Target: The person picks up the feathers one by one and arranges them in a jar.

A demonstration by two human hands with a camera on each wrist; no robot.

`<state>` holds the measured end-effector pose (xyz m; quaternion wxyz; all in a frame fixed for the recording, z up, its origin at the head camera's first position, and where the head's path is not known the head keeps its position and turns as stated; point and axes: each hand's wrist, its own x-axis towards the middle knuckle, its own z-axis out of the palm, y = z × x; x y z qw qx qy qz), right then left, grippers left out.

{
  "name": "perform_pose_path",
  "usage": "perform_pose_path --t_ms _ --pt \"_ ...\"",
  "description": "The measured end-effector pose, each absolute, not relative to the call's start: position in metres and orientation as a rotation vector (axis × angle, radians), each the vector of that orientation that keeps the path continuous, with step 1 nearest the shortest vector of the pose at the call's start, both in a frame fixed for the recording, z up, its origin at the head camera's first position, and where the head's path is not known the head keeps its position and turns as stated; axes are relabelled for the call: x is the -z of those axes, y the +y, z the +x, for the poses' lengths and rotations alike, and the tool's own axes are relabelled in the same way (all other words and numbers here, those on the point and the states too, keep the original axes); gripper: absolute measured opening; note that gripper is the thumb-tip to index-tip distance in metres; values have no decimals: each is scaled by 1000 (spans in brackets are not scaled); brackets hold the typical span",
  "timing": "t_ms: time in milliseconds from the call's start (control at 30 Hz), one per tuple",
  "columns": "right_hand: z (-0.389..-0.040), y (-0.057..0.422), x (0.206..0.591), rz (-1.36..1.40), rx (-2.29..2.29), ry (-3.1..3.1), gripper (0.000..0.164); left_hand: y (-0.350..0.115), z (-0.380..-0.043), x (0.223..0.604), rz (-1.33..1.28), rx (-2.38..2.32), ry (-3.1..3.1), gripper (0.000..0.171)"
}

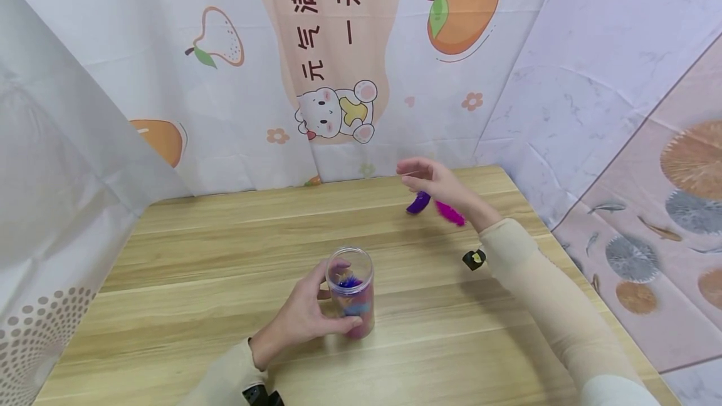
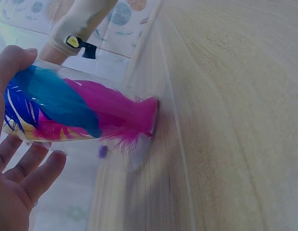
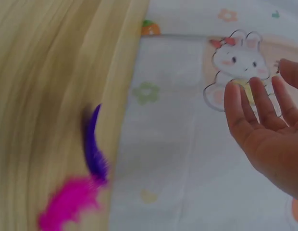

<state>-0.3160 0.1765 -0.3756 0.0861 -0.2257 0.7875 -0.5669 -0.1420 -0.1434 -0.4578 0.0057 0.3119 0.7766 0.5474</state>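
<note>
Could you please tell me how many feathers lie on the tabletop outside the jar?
2: a purple feather toward the back right, and a pink feather just right of it in the head view. Others may be hidden.

A white cloth (image 1: 242,108) hangs behind the wooden tabletop (image 1: 197,268), with a big orange fruit (image 1: 468,11) and a white bunny (image 1: 321,116) on it. The left cloth (image 1: 62,155) has gray dots (image 1: 42,324); the right cloth (image 1: 598,67) has brown circles (image 1: 699,158).
</note>
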Motion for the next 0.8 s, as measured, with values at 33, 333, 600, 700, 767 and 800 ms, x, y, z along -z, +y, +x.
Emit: perform_pose_path --t_ms 33,333,600,700,767,800 --pt "-319 181 379 -643 1681 2364 44 -144 -142 458 973 -1711 2433 83" --pt "-348 223 420 -340 1673 2445 49 -144 -142 458 925 -1690 2442 84" --pt "-359 256 451 -180 1489 2551 49 -144 -143 458 909 -1695 2423 83" --pt "-363 263 461 -151 1467 2546 49 -144 -142 457 902 -1698 2416 83" --pt "-365 266 467 -159 1463 2548 49 -144 -142 457 898 -1698 2416 82" --pt "-366 266 470 -172 1458 2550 49 -144 -142 457 898 -1697 2417 82"
